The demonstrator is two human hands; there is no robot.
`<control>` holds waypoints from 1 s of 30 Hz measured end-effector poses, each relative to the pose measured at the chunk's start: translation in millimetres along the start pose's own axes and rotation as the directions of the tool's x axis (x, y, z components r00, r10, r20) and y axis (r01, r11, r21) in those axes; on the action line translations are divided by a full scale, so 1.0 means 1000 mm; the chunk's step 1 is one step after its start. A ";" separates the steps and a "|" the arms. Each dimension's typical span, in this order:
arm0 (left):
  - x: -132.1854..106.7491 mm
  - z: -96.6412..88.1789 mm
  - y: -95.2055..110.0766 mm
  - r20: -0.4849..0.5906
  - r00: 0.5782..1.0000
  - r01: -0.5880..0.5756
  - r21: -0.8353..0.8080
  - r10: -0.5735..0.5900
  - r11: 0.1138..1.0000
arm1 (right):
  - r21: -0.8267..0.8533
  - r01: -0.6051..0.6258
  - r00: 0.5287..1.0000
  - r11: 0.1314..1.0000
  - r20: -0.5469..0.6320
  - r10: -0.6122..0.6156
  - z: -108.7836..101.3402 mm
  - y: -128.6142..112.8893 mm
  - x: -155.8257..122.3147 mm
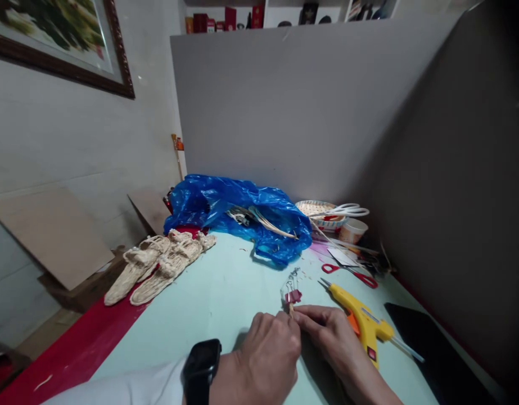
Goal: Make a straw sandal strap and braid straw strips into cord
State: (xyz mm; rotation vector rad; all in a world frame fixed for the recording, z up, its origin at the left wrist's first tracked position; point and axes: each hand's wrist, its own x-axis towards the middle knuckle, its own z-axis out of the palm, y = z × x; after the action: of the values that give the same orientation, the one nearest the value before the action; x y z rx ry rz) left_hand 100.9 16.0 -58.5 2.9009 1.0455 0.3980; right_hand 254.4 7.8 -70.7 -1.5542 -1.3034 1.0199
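Note:
My left hand (265, 349), below a black watch on the wrist, is closed with its knuckles up, and its fingertips are mostly hidden. Close against it, my right hand (333, 334) pinches a thin strip of straw (291, 308) between thumb and fingers. The strip's far end sits at a dark red binder clip (293, 296), whose wire handles point away from me. A yellow glue gun (362, 318) lies just right of my right hand, a glue stick poking from its back. Beyond it are red-handled scissors (352, 271).
Woven straw shoes (160, 267) stand at the left on a red cloth (73, 360). A blue plastic bag (225, 197) with straw lies at the back, beside a woven basket (316, 207) and a paper cup (352, 230). Grey panels (284, 112) close off the back and right.

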 end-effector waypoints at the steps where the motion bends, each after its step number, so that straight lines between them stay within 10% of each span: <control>1: -0.001 0.000 0.001 -0.024 0.999 -0.024 0.030 0.024 0.999 | 0.016 -0.007 1.000 1.000 0.009 0.007 -0.001 0.000 0.000; 13: -0.003 0.004 0.013 -0.184 0.948 -0.196 0.301 0.259 0.933 | 0.211 -0.180 0.983 0.961 0.060 0.171 0.000 -0.002 -0.002; 24: 0.015 -0.042 -0.018 0.083 0.989 0.139 -0.241 -0.122 0.961 | 0.230 -0.160 0.983 0.960 0.130 0.133 -0.005 0.003 -0.004; 30: 0.031 -0.007 -0.035 0.279 0.934 0.342 -0.514 -0.224 0.787 | 0.276 -0.125 0.988 0.953 0.119 0.096 -0.003 0.001 -0.003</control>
State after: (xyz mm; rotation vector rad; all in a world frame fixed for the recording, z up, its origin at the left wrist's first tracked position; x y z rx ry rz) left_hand 99.8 62.3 -48.8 2.1723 1.0874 0.3123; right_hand 257.3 4.6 -70.3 -1.3820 -1.0923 1.3126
